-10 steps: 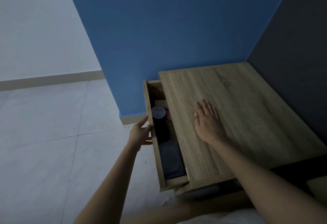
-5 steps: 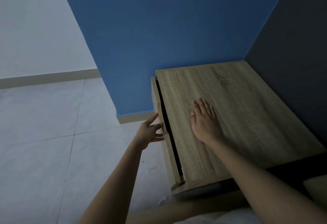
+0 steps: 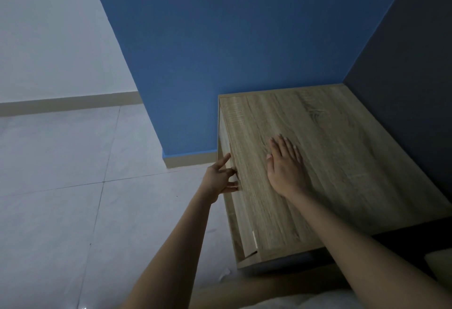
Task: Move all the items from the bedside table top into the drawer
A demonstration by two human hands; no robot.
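The wooden bedside table (image 3: 342,157) stands in the corner, and nothing lies on its top. Its drawer front (image 3: 226,147) sits flush against the table's left side, so the contents are hidden. My left hand (image 3: 219,181) presses fingertips against the drawer front with fingers spread, holding nothing. My right hand (image 3: 283,167) lies flat, palm down, on the table top near its left edge.
A blue wall (image 3: 232,52) rises behind the table and a dark grey wall (image 3: 411,88) to its right. White floor tiles (image 3: 73,174) spread to the left. A pale bed edge (image 3: 440,264) shows at the lower right.
The drawer, open a second ago with a jar and dark items visible inside, has been pushed fully in by my left hand. My right hand stayed flat on the top.
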